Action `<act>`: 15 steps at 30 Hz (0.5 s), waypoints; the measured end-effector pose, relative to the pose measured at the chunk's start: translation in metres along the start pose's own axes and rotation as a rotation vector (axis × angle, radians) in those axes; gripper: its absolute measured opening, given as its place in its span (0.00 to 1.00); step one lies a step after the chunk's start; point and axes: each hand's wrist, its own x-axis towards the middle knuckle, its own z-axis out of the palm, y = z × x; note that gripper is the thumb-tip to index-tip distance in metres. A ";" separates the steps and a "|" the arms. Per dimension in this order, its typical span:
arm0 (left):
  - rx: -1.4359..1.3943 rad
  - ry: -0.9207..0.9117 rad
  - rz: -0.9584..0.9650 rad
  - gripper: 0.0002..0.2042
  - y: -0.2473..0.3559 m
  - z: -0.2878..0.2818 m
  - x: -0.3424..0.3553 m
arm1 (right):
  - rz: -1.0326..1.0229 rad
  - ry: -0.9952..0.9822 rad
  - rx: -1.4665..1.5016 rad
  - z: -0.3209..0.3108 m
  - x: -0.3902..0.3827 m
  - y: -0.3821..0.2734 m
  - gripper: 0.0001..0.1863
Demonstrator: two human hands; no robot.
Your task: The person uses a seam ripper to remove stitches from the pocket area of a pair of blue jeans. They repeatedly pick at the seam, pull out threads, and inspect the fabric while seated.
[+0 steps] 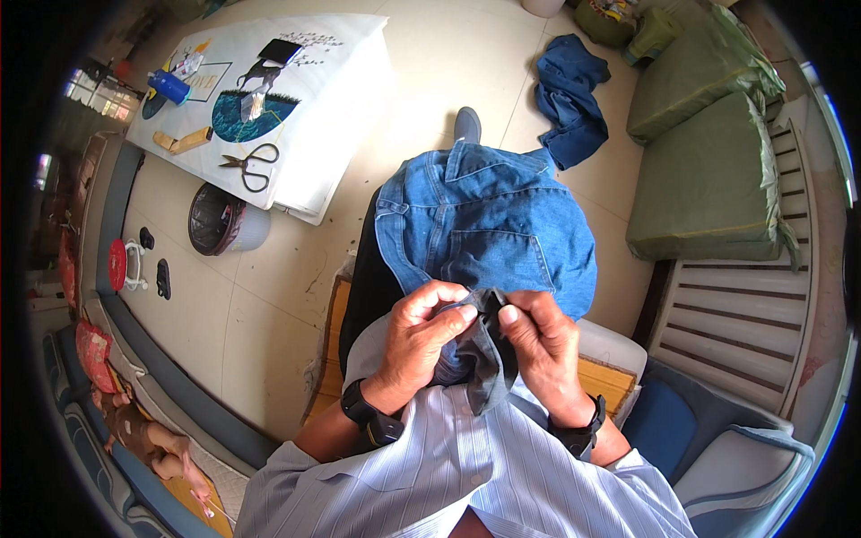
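Blue jeans (502, 215) lie bunched across my lap, with back pockets and the waistband showing. In front of my chest, my left hand (417, 336) pinches a dark grey cloth (489, 363) between thumb and fingers. My right hand (543, 345) grips the same cloth a little to the right, its thumb pressed against the curled fingers. The cloth hangs down between both hands in folds, against the near end of the jeans. Whether it is joined to the jeans is hidden by the folds.
Black-handled scissors (251, 167), a blue bottle (169, 86) and a black flat object (280, 52) lie on the white table (345, 85). Beside it stands a lined bin (242, 224). More jeans (571, 94) lie on the floor near green cushions (708, 188). A person (152, 439) lies at left.
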 end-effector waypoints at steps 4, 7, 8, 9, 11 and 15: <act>-0.013 0.004 0.008 0.07 0.000 -0.001 0.000 | 0.096 0.030 0.181 -0.004 0.005 -0.006 0.09; -0.016 -0.021 -0.018 0.08 0.001 -0.004 0.000 | 0.099 0.014 0.173 -0.008 0.009 -0.005 0.08; -0.003 -0.037 -0.035 0.08 0.002 -0.007 0.001 | 0.111 0.010 0.170 -0.009 0.010 -0.008 0.08; 0.011 -0.051 -0.053 0.08 0.003 -0.009 0.002 | 0.123 0.005 0.170 -0.010 0.011 -0.010 0.07; 0.042 -0.069 -0.056 0.07 0.006 -0.007 0.005 | 0.133 0.014 0.167 -0.012 0.013 -0.007 0.08; 0.213 -0.022 0.082 0.06 0.006 -0.011 0.013 | 0.175 0.027 0.195 -0.014 0.015 -0.003 0.07</act>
